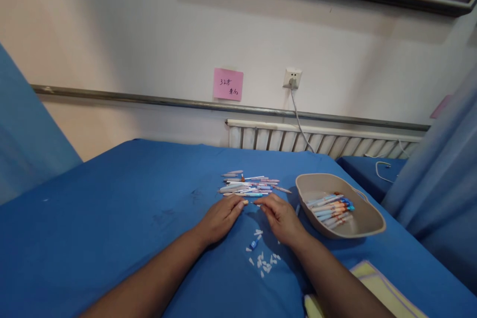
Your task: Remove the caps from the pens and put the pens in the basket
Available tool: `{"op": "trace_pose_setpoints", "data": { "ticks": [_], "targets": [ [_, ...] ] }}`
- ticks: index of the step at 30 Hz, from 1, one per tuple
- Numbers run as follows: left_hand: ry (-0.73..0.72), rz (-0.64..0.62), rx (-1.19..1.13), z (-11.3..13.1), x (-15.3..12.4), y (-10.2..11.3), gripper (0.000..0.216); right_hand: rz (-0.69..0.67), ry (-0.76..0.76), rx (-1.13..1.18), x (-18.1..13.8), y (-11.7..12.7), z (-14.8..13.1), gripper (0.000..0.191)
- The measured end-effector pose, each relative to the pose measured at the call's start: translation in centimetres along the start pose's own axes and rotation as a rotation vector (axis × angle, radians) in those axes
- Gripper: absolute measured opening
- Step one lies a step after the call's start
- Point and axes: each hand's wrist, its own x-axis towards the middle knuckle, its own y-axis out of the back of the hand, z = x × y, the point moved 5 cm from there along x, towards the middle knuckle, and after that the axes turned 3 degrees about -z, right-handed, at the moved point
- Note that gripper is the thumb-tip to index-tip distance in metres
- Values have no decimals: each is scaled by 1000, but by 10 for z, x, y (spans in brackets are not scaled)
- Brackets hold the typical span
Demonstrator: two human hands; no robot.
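2 hands (220,214) (280,214) pinching, forearms (166,254) slanted inward

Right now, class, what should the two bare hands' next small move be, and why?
Probably ease the slim greyish piece in the right hand towards the small pale-yellow piece in the left hand: both pieces are pinched, facing each other across a narrow gap.

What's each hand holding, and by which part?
Left hand pinches a yellowish piece, right hand a thin piece, each with one end sticking out; the gripped parts are hidden.
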Motion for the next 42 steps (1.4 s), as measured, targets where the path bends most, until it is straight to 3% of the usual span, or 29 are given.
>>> {"op": "trace_pose_setpoints", "data": {
  "ticks": [10, 22, 28, 31, 35, 38, 42],
  "targets": [
    [-25, -3, 49, -4, 1, -4, 32, -35, 14, -51, 0, -2, 0, 27],
    [-110, -86, 160, 3, -1, -8, 29, -172, -3, -137, -3, -3, -3, 27],
    [-109, -121, 186, 6, -4, -14, 26, -104, -67, -89, -2, -6, -7, 12],
    [-104, -148, 168, 8, -5, -19, 25, 7, -121, 20, 1, -5, -6, 12],
    [-106, -189, 131, 16, -6, -27, 25, 139, -201, 391, 2, -9, 2, 27],
    [-107, -229, 102, 25, -8, -33, 24, 195, -242, 651, 1, -13, 6, 38],
    [-84, -262, 38, 34, -12, -38, 20, 218, -262, 823, -1, -16, 6, 44]
  ]
}}
